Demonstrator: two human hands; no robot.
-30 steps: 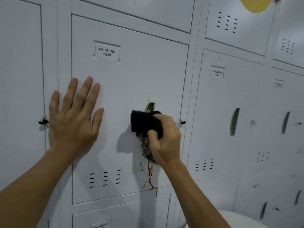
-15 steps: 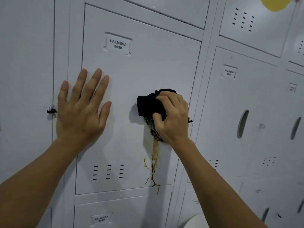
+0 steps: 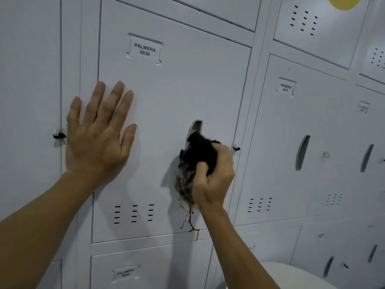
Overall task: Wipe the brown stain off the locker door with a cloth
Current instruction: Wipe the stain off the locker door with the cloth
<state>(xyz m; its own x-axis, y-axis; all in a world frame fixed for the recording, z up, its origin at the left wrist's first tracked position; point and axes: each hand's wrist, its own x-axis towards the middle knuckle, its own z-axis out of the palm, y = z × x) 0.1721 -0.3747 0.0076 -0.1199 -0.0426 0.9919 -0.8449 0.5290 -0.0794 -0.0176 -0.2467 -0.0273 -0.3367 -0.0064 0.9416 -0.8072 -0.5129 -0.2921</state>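
At the left of the frame a small black latch point(image 3: 59, 135) sits on the seam between two pale grey metal lockers. Just right of it the left hand point(image 3: 98, 134) lies flat against the pale grey locker door point(image 3: 187, 84), fingers spread wide and holding nothing, its forearm running down to the lower left corner. Above it, in the upper middle, a white label reading PALMERA 0039 point(image 3: 145, 49) sits in its holder. Low on the door are three columns of short black vent slots point(image 3: 134, 213). Right of centre the right hand point(image 3: 214, 176) is closed around a bunched black cloth with a checked underside point(image 3: 198, 157) and presses it to the door, covering the lower part of the recessed grey handle slot point(image 3: 194, 128). The cloth is blurred, so its pattern is hard to make out. Below the cloth the brown stain point(image 3: 190, 223) runs in thin trickles down to the door's bottom edge and just past it. Farther right stand more grey lockers, one labelled PALMERA 0035 point(image 3: 285, 88), and a yellow shape point(image 3: 343, 2) shows at the upper right edge.
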